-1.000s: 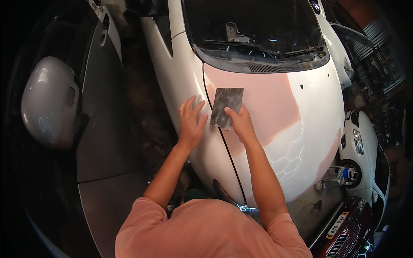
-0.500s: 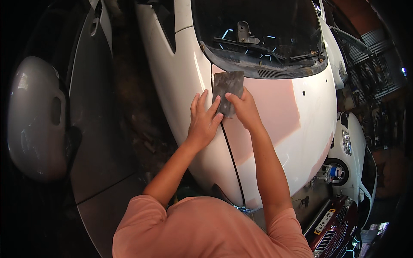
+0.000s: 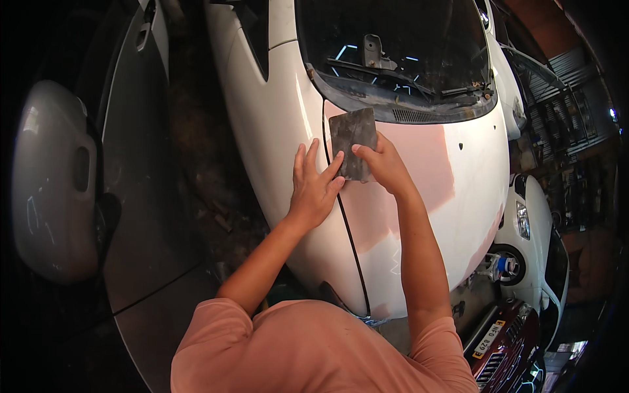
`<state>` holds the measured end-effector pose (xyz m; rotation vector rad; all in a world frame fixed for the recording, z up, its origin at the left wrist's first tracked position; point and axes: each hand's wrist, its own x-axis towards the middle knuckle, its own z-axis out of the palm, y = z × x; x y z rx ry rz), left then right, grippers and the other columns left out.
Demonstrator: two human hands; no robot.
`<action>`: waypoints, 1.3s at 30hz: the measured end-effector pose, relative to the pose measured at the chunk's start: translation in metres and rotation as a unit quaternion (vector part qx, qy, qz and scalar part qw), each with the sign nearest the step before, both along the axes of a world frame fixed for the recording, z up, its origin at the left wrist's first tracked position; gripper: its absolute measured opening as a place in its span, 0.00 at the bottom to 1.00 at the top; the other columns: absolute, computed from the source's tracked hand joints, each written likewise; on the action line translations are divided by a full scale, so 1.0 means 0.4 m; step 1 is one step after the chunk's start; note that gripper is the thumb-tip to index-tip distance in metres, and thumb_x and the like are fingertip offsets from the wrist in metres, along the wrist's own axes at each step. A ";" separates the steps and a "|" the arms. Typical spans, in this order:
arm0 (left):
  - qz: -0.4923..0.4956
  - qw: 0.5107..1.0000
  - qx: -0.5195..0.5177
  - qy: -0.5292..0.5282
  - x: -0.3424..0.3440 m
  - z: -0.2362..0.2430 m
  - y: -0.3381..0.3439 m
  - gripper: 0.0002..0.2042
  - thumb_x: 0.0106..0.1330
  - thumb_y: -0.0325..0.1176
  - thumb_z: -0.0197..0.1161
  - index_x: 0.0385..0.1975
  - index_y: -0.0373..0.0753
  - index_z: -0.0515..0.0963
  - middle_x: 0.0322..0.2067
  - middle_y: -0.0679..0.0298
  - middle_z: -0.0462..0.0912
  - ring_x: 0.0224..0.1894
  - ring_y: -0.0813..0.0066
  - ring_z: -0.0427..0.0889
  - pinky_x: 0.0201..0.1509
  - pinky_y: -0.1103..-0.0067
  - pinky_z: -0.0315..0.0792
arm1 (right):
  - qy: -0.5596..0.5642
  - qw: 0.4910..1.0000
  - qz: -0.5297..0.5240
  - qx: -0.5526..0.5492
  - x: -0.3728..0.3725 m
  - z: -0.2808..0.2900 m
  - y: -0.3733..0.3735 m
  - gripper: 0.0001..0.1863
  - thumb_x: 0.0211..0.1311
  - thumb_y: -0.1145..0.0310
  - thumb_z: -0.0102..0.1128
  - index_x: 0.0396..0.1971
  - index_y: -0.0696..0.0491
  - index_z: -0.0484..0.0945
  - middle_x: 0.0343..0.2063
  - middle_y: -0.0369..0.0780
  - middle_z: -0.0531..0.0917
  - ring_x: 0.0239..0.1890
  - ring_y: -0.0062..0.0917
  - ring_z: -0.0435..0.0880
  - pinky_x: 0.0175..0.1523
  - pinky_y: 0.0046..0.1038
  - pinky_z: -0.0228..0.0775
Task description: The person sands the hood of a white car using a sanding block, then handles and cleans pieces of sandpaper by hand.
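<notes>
A dark grey, worn-looking sheet of sandpaper [image 3: 352, 128] is in my right hand [image 3: 389, 164], its thumb lying on top and the other fingers hidden beneath. The sheet is over the rear left corner of a white car's hood [image 3: 419, 242], by the gap along the fender. My left hand [image 3: 313, 190] has its fingers spread above the white fender [image 3: 262, 131]. Its index fingertip and thumb reach the sheet's left edge. Whether they press on it I cannot tell. A matte pinkish patch [image 3: 419, 160] covers part of the hood around the sheet.
Beyond the hood are the windshield [image 3: 393, 26] and wiper [image 3: 373, 69]. On my left stands a dark car door [image 3: 151, 216] with a silver side mirror [image 3: 56, 183]. To the right are another white car [image 3: 534, 236] and a dark red car [image 3: 514, 334].
My right hand and the sandpaper have shifted slightly right. The left hand stays almost in place, its index finger and thumb still by the sheet's edge.
</notes>
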<state>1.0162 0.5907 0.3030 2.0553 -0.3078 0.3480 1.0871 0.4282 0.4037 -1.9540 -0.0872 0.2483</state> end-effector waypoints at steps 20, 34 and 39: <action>-0.008 1.000 -0.003 0.018 -0.004 0.007 0.002 0.24 0.76 0.40 0.56 0.71 0.50 0.71 0.79 0.45 0.42 0.80 0.40 0.36 0.81 0.54 0.40 | 0.062 0.997 0.011 0.053 -0.002 0.002 -0.019 0.17 0.68 0.69 0.60 0.54 0.59 0.77 0.43 0.37 0.85 0.44 0.20 0.82 0.52 0.26 0.74; -0.014 0.999 -0.028 0.021 -0.005 0.009 0.005 0.23 0.75 0.39 0.56 0.70 0.48 0.73 0.79 0.44 0.41 0.80 0.40 0.36 0.81 0.56 0.39 | 0.064 0.995 0.009 0.071 -0.016 -0.014 -0.030 0.18 0.68 0.70 0.59 0.55 0.59 0.76 0.44 0.38 0.85 0.44 0.20 0.83 0.50 0.25 0.75; -0.010 1.000 -0.021 0.016 -0.001 0.002 0.007 0.24 0.76 0.40 0.54 0.71 0.48 0.72 0.79 0.44 0.40 0.80 0.40 0.36 0.80 0.55 0.39 | 0.072 0.996 0.020 0.047 -0.009 -0.005 -0.017 0.22 0.66 0.68 0.62 0.58 0.59 0.75 0.44 0.38 0.85 0.45 0.21 0.82 0.52 0.25 0.74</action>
